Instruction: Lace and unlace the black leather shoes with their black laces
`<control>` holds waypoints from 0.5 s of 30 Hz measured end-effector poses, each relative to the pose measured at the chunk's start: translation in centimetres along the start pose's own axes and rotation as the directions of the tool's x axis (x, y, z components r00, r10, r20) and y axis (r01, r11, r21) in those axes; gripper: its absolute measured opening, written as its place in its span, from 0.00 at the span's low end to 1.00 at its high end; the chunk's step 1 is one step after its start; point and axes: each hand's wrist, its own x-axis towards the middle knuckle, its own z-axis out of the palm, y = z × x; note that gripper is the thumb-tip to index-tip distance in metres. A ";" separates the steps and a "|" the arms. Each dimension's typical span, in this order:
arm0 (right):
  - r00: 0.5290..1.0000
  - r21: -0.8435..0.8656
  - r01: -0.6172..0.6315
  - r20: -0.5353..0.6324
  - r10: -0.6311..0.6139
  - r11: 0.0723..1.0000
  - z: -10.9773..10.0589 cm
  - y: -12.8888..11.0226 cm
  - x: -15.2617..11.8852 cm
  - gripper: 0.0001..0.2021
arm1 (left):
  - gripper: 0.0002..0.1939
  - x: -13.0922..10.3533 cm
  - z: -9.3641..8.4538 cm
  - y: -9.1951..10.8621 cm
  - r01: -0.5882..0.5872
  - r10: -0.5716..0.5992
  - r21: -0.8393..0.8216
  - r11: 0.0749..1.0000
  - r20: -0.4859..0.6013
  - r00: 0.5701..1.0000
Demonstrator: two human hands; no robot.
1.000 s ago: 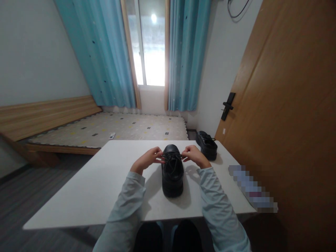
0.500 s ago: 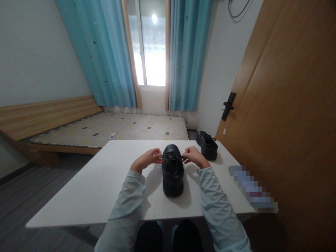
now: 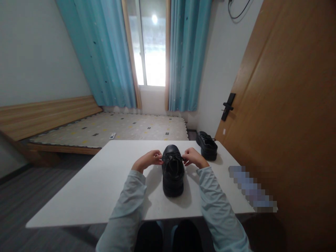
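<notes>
Left hand bent inward, its thumb and fingers drawn together in a pinch that appears to hold one end of some dark laces. Right hand mirrors it from the opposite side, fingertips closed at the other end of the laces. Between the two hands, a black shoe stands upright on a white table, toe pointing away from the person, heel nearer than either hand. The laces cross it about level with the fingertips; their exact loops are too dark to make out. Beyond the right hand and to its right, a second shoe, also black and upright, sits near the table's far corner. Nearer the person, right of that hand, a pixelated bluish object lies along the table's edge. Past both hands are a bed with a patterned mattress, then a bright window between blue curtains. Far right of the right hand rises a brown door with a black handle.
</notes>
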 end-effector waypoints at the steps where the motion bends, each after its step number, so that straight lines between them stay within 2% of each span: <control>1: 1.000 -0.009 -0.003 0.005 0.003 1.000 0.0 0.1 0.1 0.13 | 0.13 0.0 0.0 0.0 0.003 -0.003 0.010 1.000 -0.007 1.000; 10: 1.000 -0.139 -0.001 -0.018 -0.002 0.990 0.1 -0.3 -0.1 0.11 | 0.12 0.3 0.1 -0.2 -0.011 0.012 0.081 0.997 -0.016 1.000; 15: 0.997 -0.163 0.065 -0.021 -0.069 0.984 -0.1 -0.6 -0.3 0.10 | 0.13 0.2 0.5 0.3 -0.034 0.033 0.118 0.992 0.006 0.999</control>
